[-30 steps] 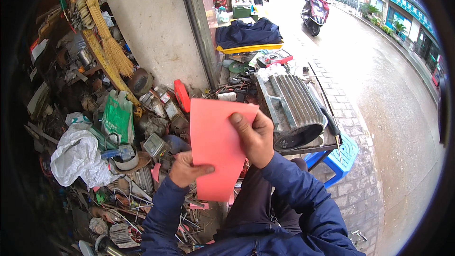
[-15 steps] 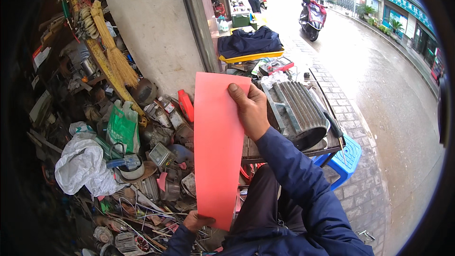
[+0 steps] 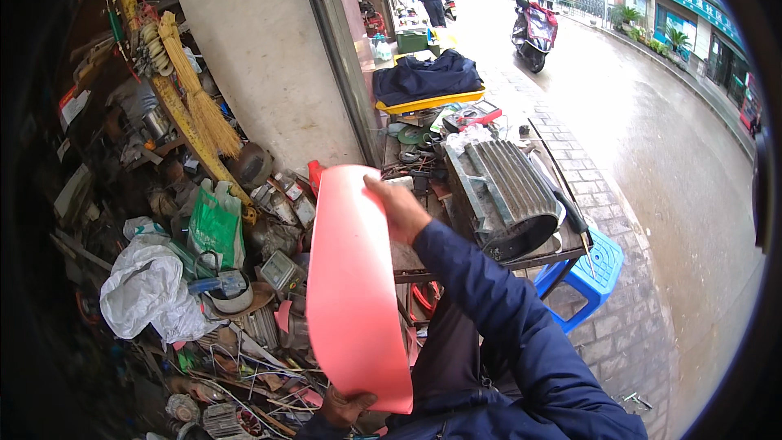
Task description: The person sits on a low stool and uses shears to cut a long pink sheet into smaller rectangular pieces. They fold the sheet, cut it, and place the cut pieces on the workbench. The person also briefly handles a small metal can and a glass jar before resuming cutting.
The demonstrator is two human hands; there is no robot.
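A long pink sheet (image 3: 353,277), like paper or thin card, bows between my two hands in front of me. My right hand (image 3: 398,209) grips its upper right edge, thumb on the near face and fingers behind. Down at the bottom end, my left hand (image 3: 345,407) pinches the lower edge, with its thumb showing on the sheet. Just right of my right hand, a ribbed grey motor housing (image 3: 513,195) lies on a worktable (image 3: 428,259) among small tools and parts.
Scrap parts, wires and a white plastic sack (image 3: 151,285) heap up on the left, near a green bag (image 3: 217,224). A straw broom (image 3: 195,98) hangs by the wall. A blue stool (image 3: 590,273) stands beside the table. A covered scooter (image 3: 534,33) is on the street.
The sheet has shifted left and its top has come down, and it now curves more. My right hand has moved down and left with it. Both hands keep their hold.
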